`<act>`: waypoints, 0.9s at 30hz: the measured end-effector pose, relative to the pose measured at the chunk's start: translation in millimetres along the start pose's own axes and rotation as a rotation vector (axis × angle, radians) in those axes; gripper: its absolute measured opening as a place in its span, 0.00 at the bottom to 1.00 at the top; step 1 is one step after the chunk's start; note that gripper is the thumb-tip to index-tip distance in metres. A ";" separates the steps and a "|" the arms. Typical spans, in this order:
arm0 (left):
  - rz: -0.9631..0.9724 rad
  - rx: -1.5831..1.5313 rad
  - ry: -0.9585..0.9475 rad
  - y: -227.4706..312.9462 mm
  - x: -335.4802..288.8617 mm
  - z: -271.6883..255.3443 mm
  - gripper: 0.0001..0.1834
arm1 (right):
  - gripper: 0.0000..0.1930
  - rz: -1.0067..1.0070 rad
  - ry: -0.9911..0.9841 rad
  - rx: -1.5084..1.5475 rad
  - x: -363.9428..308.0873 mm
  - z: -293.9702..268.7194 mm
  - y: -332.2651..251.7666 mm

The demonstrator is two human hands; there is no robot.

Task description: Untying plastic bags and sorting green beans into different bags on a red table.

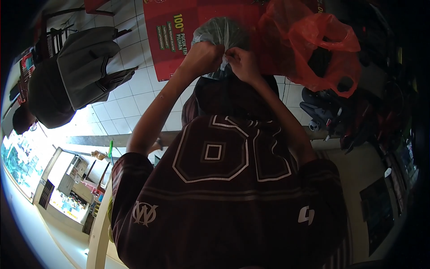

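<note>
A clear plastic bag [219, 30] with dark green contents sits on the red printed tabletop [156, 60] in front of me. Its gathered neck is between my two hands. My left hand [206, 58] is closed in a fist around the left side of the neck. Close beside it, my right hand [244, 64] pinches the twisted plastic with thumb and fingers. The loose end of the bag hangs toward me below the hands. What exactly the bag contains cannot be made out through the plastic.
An orange-red plastic carrier bag [300, 40] stands on the table to the right, its handles loose. At far left is another person in grey and dark clothes [85, 62]. Dark, motorbike-like shapes [354, 116] stand at right. White floor tiles [123, 110] surround the table.
</note>
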State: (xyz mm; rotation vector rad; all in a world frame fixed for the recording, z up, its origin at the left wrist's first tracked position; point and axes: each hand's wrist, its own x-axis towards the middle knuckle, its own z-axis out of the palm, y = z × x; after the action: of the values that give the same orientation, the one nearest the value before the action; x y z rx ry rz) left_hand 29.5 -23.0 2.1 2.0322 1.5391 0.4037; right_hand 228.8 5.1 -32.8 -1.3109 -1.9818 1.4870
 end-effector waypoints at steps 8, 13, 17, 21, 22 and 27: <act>0.098 0.022 -0.072 -8.0 12.6 9.3 0.10 | 0.08 -0.021 0.011 0.055 3.8 6.5 9.4; 0.100 -0.011 -0.051 -4.4 14.1 5.3 0.11 | 0.08 -0.033 0.012 -0.010 5.5 -0.9 -1.3; 0.138 -0.082 -0.015 -4.2 14.7 9.4 0.10 | 0.08 -0.076 0.030 -0.004 3.6 -1.2 2.4; 0.155 -0.129 0.011 -9.4 16.4 12.3 0.09 | 0.08 -0.042 0.014 -0.028 2.0 -4.4 -3.3; 0.155 -0.131 0.011 -11.1 17.1 12.4 0.09 | 0.08 -0.019 0.006 -0.019 1.3 -5.0 -2.8; 0.086 -0.228 -0.028 -19.0 15.3 4.1 0.07 | 0.06 0.038 -0.016 -0.011 -2.5 -7.0 -5.2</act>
State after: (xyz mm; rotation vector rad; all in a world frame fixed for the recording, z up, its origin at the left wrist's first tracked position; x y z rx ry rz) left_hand 21.4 -5.8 -13.8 1.9217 1.3266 0.5560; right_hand 232.7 7.0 -24.8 -1.3524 -1.9888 1.5097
